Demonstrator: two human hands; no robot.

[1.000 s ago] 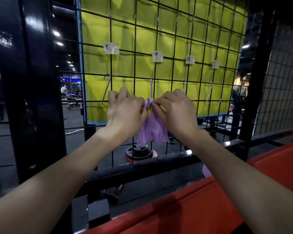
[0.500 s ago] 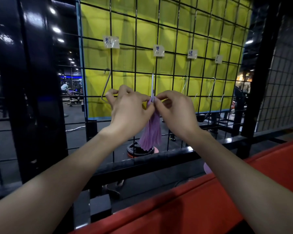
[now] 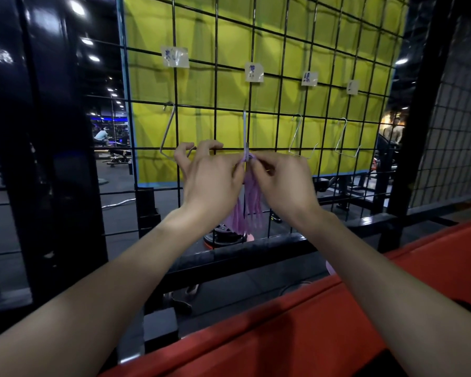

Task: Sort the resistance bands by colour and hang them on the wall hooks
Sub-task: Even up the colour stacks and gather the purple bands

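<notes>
The purple resistance bands (image 3: pixel 249 197) hang as a bunch of loops from the second wire hook (image 3: pixel 245 131) on the black wire grid (image 3: pixel 215 85), their top gathered at the hook's lower end and their tails falling straight down between the two wrists. The left hand (image 3: pixel 210 178) pinches the top of the bunch with thumb and forefinger from the left side, while its other fingers (image 3: pixel 185 152) curl up loosely against the grid. The right hand (image 3: pixel 282 180) pinches the same gathered top from the right, fingertips meeting the left hand's right at the hook. Both forearms reach forward over a red padded surface (image 3: pixel 297 336) and a black rail (image 3: pixel 256 254).

Three more wire hooks hang on the grid with nothing on them: one to the left (image 3: pixel 167 131) and two to the right (image 3: pixel 297 137) (image 3: pixel 341 137). Above each hook a small paper label is taped to the wire, the one over the bands' hook (image 3: pixel 254 72) bearing writing too small to read. A yellow panel (image 3: pixel 324 36) sits behind the grid. A weight plate (image 3: pixel 223 236) lies on the floor beyond the rail.
</notes>
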